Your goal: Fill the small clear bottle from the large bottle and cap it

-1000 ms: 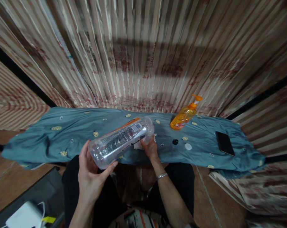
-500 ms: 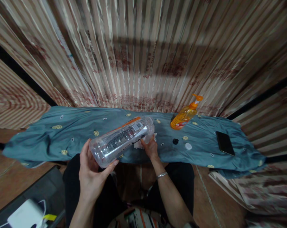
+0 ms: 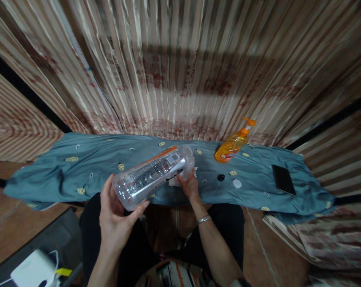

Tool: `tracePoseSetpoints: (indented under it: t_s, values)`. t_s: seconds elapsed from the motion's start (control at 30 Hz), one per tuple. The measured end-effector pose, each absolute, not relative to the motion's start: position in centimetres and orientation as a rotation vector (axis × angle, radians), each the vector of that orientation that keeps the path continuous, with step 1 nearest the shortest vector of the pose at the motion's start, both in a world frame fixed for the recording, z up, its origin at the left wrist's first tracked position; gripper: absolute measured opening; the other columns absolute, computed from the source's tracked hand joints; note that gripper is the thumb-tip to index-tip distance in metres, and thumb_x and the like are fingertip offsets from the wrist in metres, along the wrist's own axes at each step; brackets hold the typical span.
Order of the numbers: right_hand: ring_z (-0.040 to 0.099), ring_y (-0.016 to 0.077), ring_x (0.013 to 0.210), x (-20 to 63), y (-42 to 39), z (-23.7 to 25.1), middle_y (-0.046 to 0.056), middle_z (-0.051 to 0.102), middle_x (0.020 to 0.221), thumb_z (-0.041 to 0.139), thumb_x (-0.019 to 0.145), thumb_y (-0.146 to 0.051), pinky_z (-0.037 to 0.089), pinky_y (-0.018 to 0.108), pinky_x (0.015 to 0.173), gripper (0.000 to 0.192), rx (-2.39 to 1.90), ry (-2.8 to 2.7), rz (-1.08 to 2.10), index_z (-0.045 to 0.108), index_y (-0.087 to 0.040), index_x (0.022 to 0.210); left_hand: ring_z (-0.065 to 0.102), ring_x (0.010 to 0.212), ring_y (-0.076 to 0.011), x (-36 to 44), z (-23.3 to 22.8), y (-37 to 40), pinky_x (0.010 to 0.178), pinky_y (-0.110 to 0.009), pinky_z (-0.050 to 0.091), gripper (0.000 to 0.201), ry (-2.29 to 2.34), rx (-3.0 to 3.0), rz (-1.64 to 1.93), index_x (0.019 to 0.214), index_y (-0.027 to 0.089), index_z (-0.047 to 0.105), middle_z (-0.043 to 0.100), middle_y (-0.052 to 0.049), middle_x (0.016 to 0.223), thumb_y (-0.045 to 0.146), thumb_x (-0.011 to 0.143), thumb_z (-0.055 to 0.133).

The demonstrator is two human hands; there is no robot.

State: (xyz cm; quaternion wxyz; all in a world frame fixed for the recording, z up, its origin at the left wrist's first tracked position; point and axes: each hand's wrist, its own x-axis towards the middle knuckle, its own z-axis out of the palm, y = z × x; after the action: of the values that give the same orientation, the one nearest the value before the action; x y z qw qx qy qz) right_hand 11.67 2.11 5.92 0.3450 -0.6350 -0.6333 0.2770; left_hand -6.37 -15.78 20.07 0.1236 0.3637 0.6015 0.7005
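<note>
Head view: we hold a clear bottle (image 3: 152, 176) sideways over the tabletop (image 3: 63, 175).
Left hand (image 3: 114, 217) fingers clamp its base to steady it; right hand (image 3: 189, 186) seems closed on a white cloth (image 3: 173, 182) at its mouth.

An orange pump bottle (image 3: 232, 144), small black cap (image 3: 220, 177), white cap (image 3: 236, 183) and black phone (image 3: 283, 179) lie on the teal patterned cloth (image 3: 79, 167).

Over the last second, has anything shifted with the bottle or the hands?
Hardly anything. The left hand still grips the base of the clear bottle, held on its side over the blue cloth, and the right hand stays at its neck end with a white cloth. The soap bottle, two caps and phone have not moved.
</note>
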Motion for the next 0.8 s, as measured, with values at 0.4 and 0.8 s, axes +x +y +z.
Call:
tracePoseSetpoints:
  t_s: [0.4, 0.8]
  values:
    - [0.089, 0.0425, 0.117, 11.81, 2.25, 5.20, 0.023, 0.090, 0.122, 0.084, 0.094, -0.036, 0.072, 0.051, 0.101, 0.061, -1.595, -1.615, 0.727, 0.067, -0.011, 0.147, 0.082, 0.126, -0.0302, -6.40, 19.82, -15.72, 0.100, -0.037, 0.071, 0.105, 1.731, 1.110, 2.055, 0.154, 0.025, 0.069, 0.079, -0.015, 0.144, 0.032, 0.059, 0.113]
    - [0.088, 0.0453, 0.122, 11.74, 2.17, 5.97, 0.028, 0.088, 0.126, 0.086, 0.092, -0.036, 0.071, 0.055, 0.106, 0.064, -1.647, -1.625, 0.741, 0.065, -0.007, 0.146, 0.082, 0.125, -0.0296, -6.34, 20.11, -15.65, 0.100, -0.036, 0.071, 0.104, 1.731, 1.114, 2.056, 0.153, 0.023, 0.068, 0.080, -0.014, 0.141, 0.028, 0.058, 0.111]
